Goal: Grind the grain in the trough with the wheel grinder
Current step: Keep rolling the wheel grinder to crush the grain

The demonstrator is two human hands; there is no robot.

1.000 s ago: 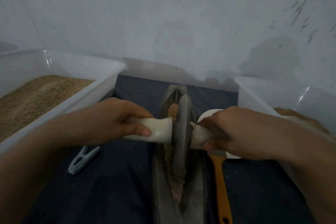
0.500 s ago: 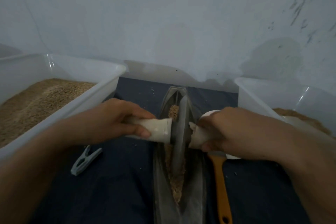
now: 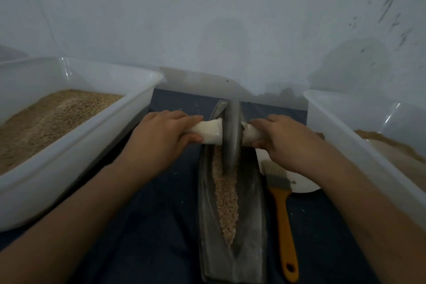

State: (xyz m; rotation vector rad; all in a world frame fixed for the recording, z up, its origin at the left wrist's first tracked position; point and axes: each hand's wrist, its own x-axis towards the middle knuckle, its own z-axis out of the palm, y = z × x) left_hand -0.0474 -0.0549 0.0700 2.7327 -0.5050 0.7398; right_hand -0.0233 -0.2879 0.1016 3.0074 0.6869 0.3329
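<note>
A long grey boat-shaped trough (image 3: 251, 226) lies lengthwise on the dark cloth, with a strip of crushed grain (image 3: 227, 200) along its groove. The grey wheel grinder (image 3: 231, 136) stands on edge in the far end of the trough. A white handle sticks out from each side of the wheel. My left hand (image 3: 161, 136) grips the left handle and my right hand (image 3: 283, 140) grips the right one. Part of the far grain is hidden behind the wheel.
A white tub (image 3: 76, 152) of grain stands at the left, and another white tub (image 3: 359, 152) with brown meal at the right. An orange-handled brush (image 3: 282, 214) lies right of the trough, its bristles on a white plate (image 3: 302, 182). The wall is close behind.
The wheel has rolled away from me to the far end of the trough, both hands moving with it. More crushed grain now shows in the near groove.
</note>
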